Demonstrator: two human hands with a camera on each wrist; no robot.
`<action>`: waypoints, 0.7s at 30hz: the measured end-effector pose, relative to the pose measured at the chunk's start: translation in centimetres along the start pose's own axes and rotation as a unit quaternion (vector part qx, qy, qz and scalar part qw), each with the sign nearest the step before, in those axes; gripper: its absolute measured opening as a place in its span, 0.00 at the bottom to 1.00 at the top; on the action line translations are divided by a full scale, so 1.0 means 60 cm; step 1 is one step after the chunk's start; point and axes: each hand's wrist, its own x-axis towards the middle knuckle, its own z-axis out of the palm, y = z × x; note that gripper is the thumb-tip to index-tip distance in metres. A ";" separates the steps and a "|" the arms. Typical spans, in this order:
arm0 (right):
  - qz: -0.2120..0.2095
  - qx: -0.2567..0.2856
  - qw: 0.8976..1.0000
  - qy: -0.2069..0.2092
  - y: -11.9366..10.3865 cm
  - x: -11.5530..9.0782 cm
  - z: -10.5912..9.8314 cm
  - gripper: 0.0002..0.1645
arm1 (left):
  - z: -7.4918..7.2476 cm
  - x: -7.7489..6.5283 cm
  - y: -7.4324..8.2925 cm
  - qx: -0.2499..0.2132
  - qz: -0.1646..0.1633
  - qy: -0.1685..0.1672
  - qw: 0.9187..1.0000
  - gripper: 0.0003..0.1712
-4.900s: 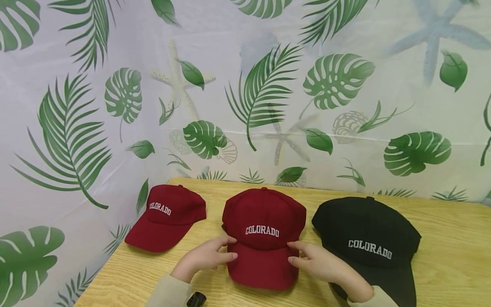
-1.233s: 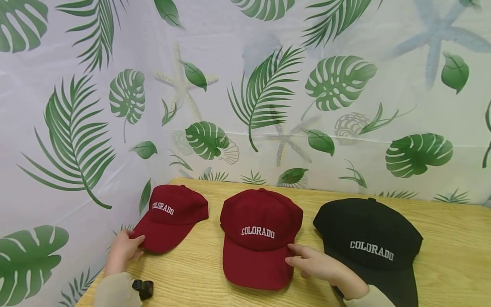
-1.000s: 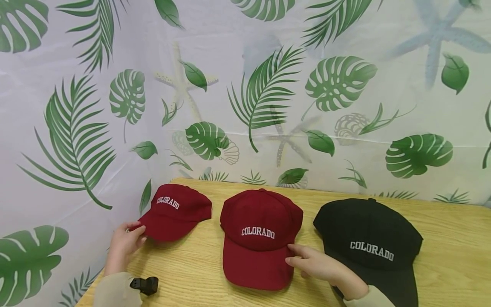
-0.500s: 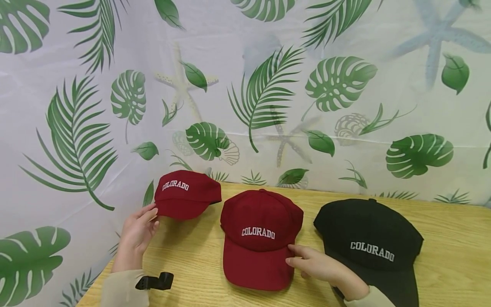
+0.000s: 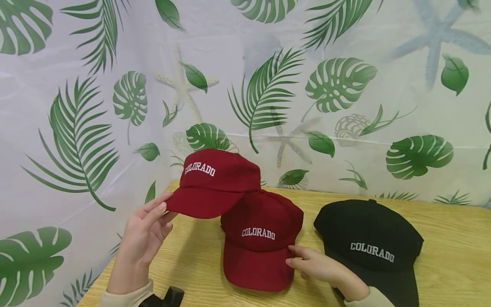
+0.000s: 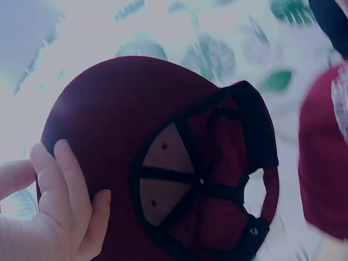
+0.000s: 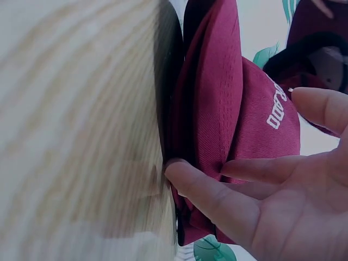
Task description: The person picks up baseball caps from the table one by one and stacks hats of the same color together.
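My left hand [image 5: 140, 238] pinches the brim edge of a dark red baseball cap [image 5: 220, 179] with white COLORADO lettering, holding it above the table. Its underside and back strap opening show in the left wrist view, where my fingers [image 6: 68, 179] lie along the brim [image 6: 125, 103]. A second dark red COLORADO cap [image 5: 261, 266] sits mid-table, its upper left partly hidden behind the raised one. Extended fingers of my right hand [image 5: 320, 266] touch this cap's right side by the brim. In the right wrist view, layered brim edges [image 7: 217, 92] show beside the fingers.
A black COLORADO cap [image 5: 370, 226] lies to the right, partly behind my right forearm. The wooden table [image 5: 452, 256] meets a leaf-printed cloth wall [image 5: 345, 34] at the back and left. A black device [image 5: 168, 296] is on my left wrist.
My left hand went from the middle cap to the left cap, pinched its brim, lifted it and carried it rightward towards the middle cap. The right hand stayed at the middle cap's side.
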 end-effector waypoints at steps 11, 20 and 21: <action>-0.010 -0.014 1.000 -0.001 0.002 -0.001 -0.002 0.37 | 0.064 -0.021 -0.021 -0.063 -0.018 -0.114 0.991 0.20; -0.008 -0.030 1.000 0.002 0.002 0.000 -0.001 0.37 | 0.100 -0.026 -0.056 0.082 -0.045 -0.074 0.993 0.18; -0.007 -0.031 0.999 0.002 0.002 0.000 -0.001 0.37 | 0.099 -0.027 -0.060 0.087 -0.036 -0.087 0.992 0.19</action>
